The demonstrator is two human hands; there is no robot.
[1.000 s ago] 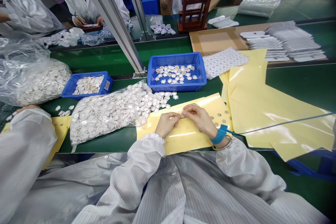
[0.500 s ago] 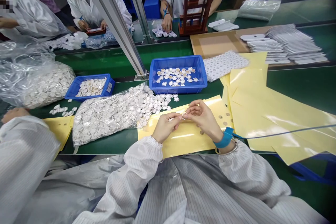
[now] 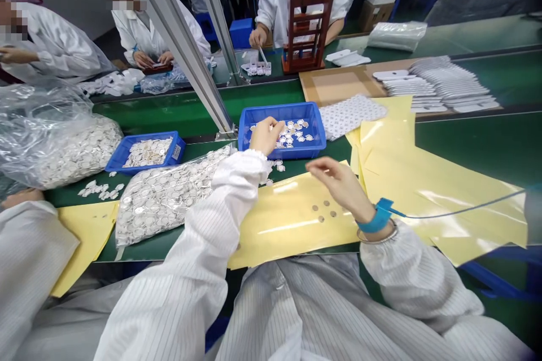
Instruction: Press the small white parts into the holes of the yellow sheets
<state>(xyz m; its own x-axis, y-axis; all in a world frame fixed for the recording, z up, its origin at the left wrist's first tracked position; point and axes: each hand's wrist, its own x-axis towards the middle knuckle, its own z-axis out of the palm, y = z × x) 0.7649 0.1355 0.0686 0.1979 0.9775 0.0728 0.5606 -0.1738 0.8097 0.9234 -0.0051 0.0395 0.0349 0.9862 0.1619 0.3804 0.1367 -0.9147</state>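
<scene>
My left hand (image 3: pixel 266 136) is over the near left part of a blue tray (image 3: pixel 314 151), fingers curled and pinched together; what is in them, if anything, is hidden. Small white round pieces with tabs (image 3: pixel 292 132) lie in the tray, some with a tan disc on them. My right hand (image 3: pixel 336 180) hovers above a glossy yellow sheet (image 3: pixel 275 231), its fingers stretched out and nothing seen in them. Several small grey-brown discs (image 3: pixel 333 214) stick to or lie on that sheet. A clear bag of white pieces (image 3: pixel 161 197) lies beneath my left forearm's side.
A smaller blue tray (image 3: pixel 113 163) of white pieces stands left, beside another full bag (image 3: pixel 80 152). More yellow sheets (image 3: pixel 402 180) spread out right. A metal post (image 3: pixel 190 51) rises behind the trays. A neighbour's sleeve (image 3: pixel 34 254) reaches in at left; co-workers sit opposite.
My hands, together at a small white piece over the yellow sheet before, are now apart. The left has gone forward to the blue tray; the right has opened and moved slightly right.
</scene>
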